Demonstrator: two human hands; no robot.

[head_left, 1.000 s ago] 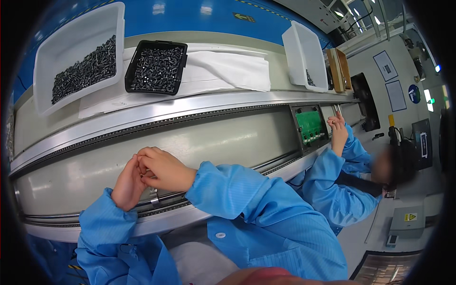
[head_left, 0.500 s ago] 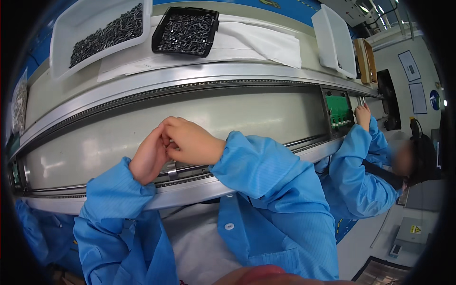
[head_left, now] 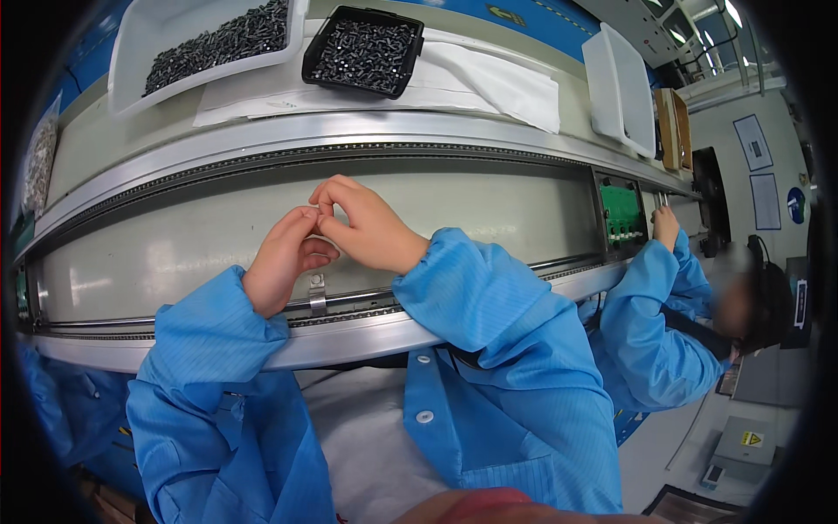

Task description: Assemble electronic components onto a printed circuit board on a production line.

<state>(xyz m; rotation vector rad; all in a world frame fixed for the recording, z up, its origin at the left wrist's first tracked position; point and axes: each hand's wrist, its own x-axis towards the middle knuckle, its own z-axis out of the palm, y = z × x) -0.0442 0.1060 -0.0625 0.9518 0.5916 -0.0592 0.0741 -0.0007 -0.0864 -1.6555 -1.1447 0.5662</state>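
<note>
My left hand [head_left: 285, 255] and my right hand [head_left: 370, 229] meet at the fingertips above the conveyor line [head_left: 471, 210]. The thumb and forefinger of each are pinched together where they touch; anything between them is too small or hidden to make out. The other left fingers curl loosely below the pinch. A metal clip [head_left: 317, 293] on the near rail's rod stands just below the hands. Beyond the far rail are a black tray [head_left: 417, 54] of small dark parts and a white bin [head_left: 131, 79] holding more of them.
White sheets [head_left: 515, 92] lie under the tray. A white bin [head_left: 621, 87] and a brown box [head_left: 670, 131] stand at far right. A green circuit board [head_left: 621, 210] sits in a carrier between the rails, by a co-worker's hand [head_left: 665, 227]. A bag [head_left: 39, 166] lies far left.
Both my hands have risen a little away from the near rail. The right hand has opened out from its cupped pose, so the fingertips now meet in a pinch. The view has shifted slightly.
</note>
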